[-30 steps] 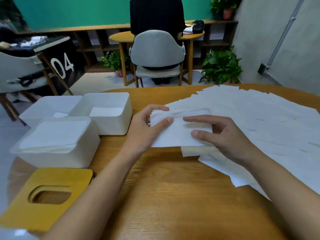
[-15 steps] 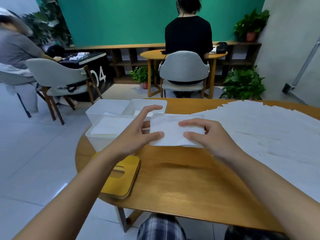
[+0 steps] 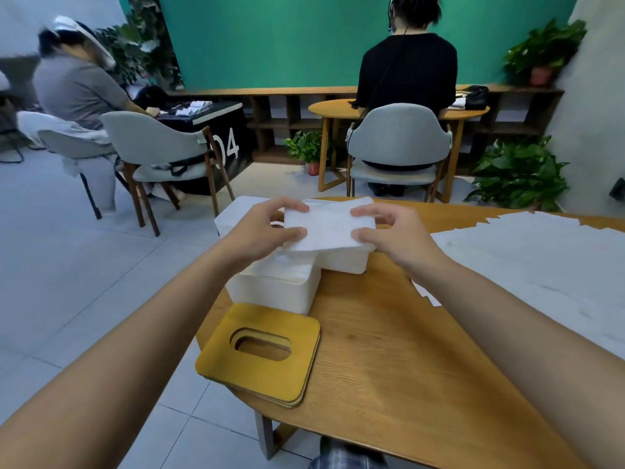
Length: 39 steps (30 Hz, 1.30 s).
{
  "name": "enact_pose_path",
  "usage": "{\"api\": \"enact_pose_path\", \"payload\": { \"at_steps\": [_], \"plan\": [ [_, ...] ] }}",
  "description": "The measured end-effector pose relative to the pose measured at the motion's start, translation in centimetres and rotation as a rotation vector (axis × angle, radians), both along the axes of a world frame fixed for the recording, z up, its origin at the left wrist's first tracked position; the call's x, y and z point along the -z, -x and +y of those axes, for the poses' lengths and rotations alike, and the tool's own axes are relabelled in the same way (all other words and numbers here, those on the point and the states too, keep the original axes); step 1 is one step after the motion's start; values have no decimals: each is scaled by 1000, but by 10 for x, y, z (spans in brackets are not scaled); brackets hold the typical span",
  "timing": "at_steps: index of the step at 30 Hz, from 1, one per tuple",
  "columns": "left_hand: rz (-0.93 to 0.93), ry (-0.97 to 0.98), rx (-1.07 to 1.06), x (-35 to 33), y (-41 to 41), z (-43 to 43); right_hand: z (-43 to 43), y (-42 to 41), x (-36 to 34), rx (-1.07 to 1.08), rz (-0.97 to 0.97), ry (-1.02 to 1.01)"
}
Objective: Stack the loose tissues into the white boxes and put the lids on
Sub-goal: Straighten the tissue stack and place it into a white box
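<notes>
Nearest, wooden lids [image 3: 270,377] sit stacked at the table [image 3: 389,350] edge, with a tissue-filled white box [image 3: 274,292] just behind. Left hand [image 3: 260,231] and right hand [image 3: 389,235] pinch a folded tissue [image 3: 328,228] by its ends, over the farther white box [image 3: 345,262]. Loose tissues [image 3: 527,262] spread out on the right.

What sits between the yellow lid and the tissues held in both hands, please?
In the head view, a tissue-filled white box sits between the yellow lid and the held tissues.
</notes>
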<state>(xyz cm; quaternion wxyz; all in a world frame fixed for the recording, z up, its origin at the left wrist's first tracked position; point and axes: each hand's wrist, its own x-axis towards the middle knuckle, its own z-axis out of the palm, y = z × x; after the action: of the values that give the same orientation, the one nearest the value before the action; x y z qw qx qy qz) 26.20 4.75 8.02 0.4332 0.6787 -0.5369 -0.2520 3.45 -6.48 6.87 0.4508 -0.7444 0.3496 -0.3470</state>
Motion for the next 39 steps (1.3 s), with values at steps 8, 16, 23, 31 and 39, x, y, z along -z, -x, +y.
{"api": "enact_pose_path", "payload": {
  "at_steps": [8,16,23,31,39],
  "plan": [
    [-158,-55,-61,2,-34,-71,-58,-34,4,95,215,79],
    [-561,-140,-17,8,-36,-110,-76,-45,5,130,591,303],
    [-814,-187,66,15,-35,-119,-81,-51,16,97,836,428],
    [-835,-156,104,4,-30,-112,-78,-41,12,53,665,421],
    [-756,-56,209,-19,32,-101,-43,34,-4,36,548,390]
  ]
}}
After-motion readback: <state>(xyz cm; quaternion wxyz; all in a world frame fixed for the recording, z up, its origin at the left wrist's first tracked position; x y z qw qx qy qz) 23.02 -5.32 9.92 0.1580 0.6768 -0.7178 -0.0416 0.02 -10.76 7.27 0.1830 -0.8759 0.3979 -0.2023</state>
